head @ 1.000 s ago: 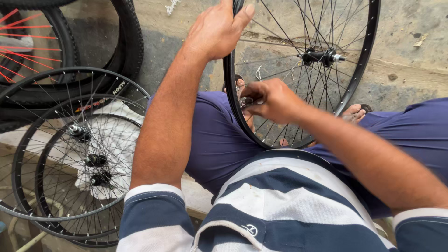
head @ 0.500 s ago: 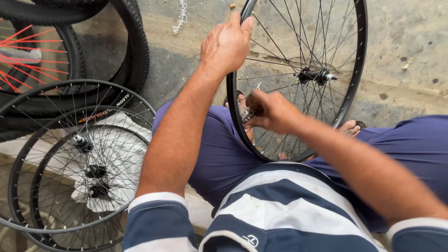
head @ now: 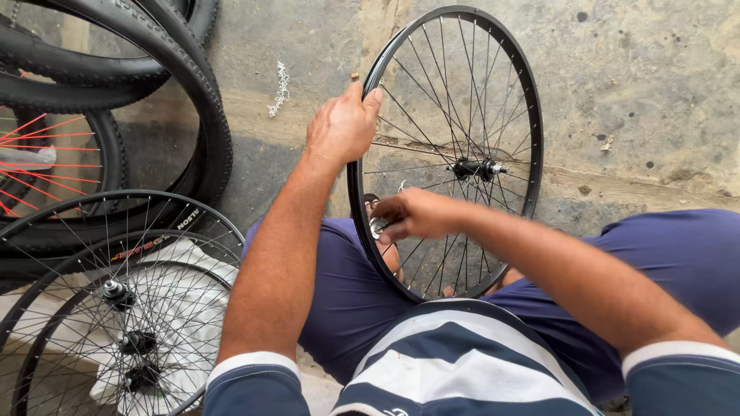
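Fingers (head: 368,98) of the left hand (head: 340,127) curl over the rim of a black spoked wheel (head: 532,115) standing upright between the person's knees; the right hand (head: 412,216) pinches a small tool (blurred) at the spokes.

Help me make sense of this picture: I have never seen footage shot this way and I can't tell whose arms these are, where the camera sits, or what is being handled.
The camera is worn on a person's head and looks down, so the two arms are that person's own, reaching out from a striped shirt. The person sits with a black spoked bicycle wheel upright between the knees. The left hand grips the top of the rim. The right hand is at the lower rim among the spokes, pinching something small and metallic; it is too blurred to say what. On the concrete ground to the left lie a stack of bare spoked wheels on white cloth, and behind them black tyres, one wheel with red spokes.
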### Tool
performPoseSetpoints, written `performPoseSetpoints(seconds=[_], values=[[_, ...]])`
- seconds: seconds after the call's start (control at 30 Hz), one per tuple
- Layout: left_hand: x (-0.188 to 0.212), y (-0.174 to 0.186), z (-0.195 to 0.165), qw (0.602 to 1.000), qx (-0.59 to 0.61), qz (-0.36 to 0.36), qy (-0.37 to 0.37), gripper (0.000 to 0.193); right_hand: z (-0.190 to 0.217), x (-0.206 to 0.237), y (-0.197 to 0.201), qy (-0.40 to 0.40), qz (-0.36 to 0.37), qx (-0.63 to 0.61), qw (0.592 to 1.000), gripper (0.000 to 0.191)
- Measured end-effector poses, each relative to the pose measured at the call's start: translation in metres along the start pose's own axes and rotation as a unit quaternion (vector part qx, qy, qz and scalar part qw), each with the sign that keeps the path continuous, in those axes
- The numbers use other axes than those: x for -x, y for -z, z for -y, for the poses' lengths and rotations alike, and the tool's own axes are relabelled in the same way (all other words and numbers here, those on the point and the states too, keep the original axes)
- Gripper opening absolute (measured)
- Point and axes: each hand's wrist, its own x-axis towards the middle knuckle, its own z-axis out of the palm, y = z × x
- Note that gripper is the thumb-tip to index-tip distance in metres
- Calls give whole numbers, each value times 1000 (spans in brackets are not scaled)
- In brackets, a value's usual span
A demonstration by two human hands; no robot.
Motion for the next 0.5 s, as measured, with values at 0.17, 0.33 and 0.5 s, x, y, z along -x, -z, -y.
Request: performPoseSetpoints(seconds=[0.17, 0.33, 0.5], values=[[-1, -7, 3, 1000, -8, -20, -20, 54, 1, 11, -44, 323, -265, 369, 830, 18], [-3, -6, 5, 999, -3, -31, -20, 55, -2, 17, -29, 235, -186, 260, 918, 23], [-7, -4, 3, 1000, -17, -15, -12, 55, 9, 8, 20, 189, -50, 70, 978, 42]])
